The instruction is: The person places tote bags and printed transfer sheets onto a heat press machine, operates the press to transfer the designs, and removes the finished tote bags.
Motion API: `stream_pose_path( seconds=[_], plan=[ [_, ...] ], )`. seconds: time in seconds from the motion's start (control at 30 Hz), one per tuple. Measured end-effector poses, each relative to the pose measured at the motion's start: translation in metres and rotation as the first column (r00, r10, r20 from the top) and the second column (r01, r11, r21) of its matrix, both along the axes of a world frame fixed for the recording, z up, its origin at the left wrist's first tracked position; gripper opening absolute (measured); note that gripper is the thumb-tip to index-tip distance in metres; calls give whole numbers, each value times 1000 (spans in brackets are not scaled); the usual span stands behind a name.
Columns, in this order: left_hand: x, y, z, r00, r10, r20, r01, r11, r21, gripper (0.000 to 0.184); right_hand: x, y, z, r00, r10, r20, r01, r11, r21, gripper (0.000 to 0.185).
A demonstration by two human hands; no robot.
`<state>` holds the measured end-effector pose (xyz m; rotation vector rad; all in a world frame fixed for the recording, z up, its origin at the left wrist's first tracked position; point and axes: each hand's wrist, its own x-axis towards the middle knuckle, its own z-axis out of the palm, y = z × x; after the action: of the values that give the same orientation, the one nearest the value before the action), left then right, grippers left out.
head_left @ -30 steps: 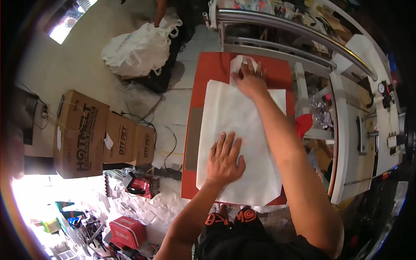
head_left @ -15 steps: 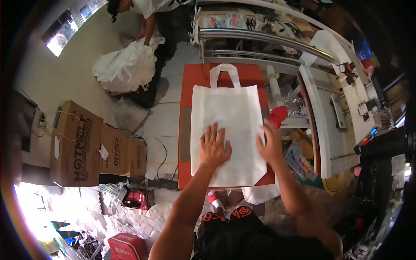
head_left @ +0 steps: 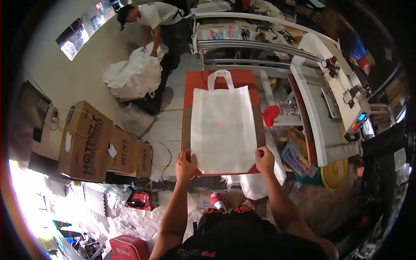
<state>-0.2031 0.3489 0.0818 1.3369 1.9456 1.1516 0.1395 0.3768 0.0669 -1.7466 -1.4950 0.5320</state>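
A white fabric tote bag (head_left: 223, 125) lies flat on a red board (head_left: 188, 80), its handle loop pointing away from me. Faint reddish print shows through the middle of the cloth. At the bag's lower left edge, my left hand (head_left: 186, 164) pinches the fabric between thumb and fingers. My right hand (head_left: 264, 161) grips the lower right edge in the same way. Both hands are closed on the bag, near its bottom corners.
A white press machine (head_left: 310, 117) with metal rollers stands to the right and behind. Cardboard boxes (head_left: 86, 147) line the left. Another person (head_left: 151, 17) bends over a heap of white bags (head_left: 134, 73). A red cooler (head_left: 129, 248) sits near scraps on the floor.
My left hand has left the middle of the bag for its lower left edge. My right hand has come down to the lower right edge, and both now pinch the fabric.
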Motion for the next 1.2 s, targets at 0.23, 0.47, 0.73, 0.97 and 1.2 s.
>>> stream_pose_path(
  seconds=[0.23,0.47,0.73,0.97,1.2],
  plan=[
    [-3,2,-3,999,18,-27,-18,1000,-22,26,-7,-3,2,998,-61,27,61,998,-22,19],
    [-11,6,-15,1000,-13,18,14,999,-42,27,-6,-3,-8,998,-54,32,52,996,66,23],
    [-8,6,-11,999,2,48,1,998,-59,26,-7,-2,-13,994,-98,-54,102,992,72,19],
    [-8,6,-15,998,13,64,-11,999,-36,25,-4,-4,-19,995,-84,-53,86,995,40,20],
    [-20,-1,-12,988,-6,-155,-7,996,-85,29,22,-15,-9,963,18,-270,17,992,127,20]
  ],
)
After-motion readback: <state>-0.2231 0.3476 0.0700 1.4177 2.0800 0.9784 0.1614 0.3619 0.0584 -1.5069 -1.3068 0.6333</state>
